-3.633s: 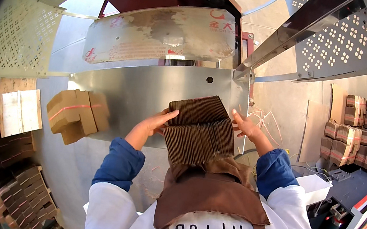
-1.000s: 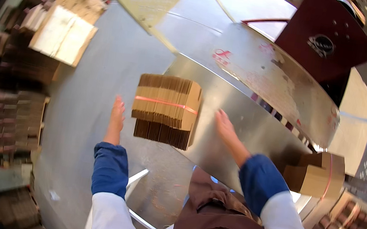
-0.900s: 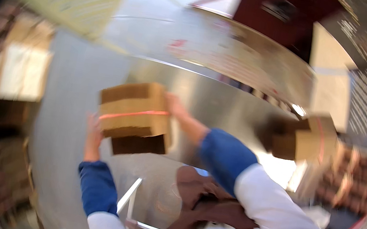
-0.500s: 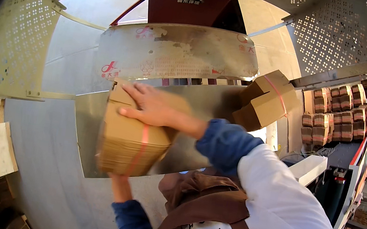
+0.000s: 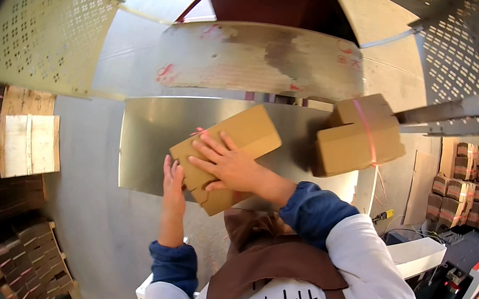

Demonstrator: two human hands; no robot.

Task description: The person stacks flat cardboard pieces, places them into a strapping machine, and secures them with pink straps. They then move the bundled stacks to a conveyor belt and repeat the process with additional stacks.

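Observation:
A bundle of flat brown cardboard boxes (image 5: 255, 132) lies slantwise on the shiny metal tabletop (image 5: 146, 147) in front of me. A pink string shows at its left edge; the rest of the string is hidden. My right hand (image 5: 229, 167) rests palm down on the bundle's top face, fingers spread. Against the bundle's left corner, my left hand (image 5: 174, 188) stands with its fingers stretched upward. Farther right, near the table's edge, sits a second cardboard bundle (image 5: 343, 150), bound with a pink string whose loose end hangs down.
A dark red machine column (image 5: 256, 2) rises behind a worn metal plate (image 5: 279, 55). Perforated guard panels (image 5: 52, 26) stand on both sides. Tied cardboard bundles (image 5: 477, 193) are stacked at right, above a conveyor (image 5: 467, 251). More cardboard stacks (image 5: 35, 252) and a wooden board (image 5: 33, 145) are at left.
The held bundle has turned and now lies slanted on the table, slightly right of before. My left hand has come from under it to its left corner. My view has shifted left.

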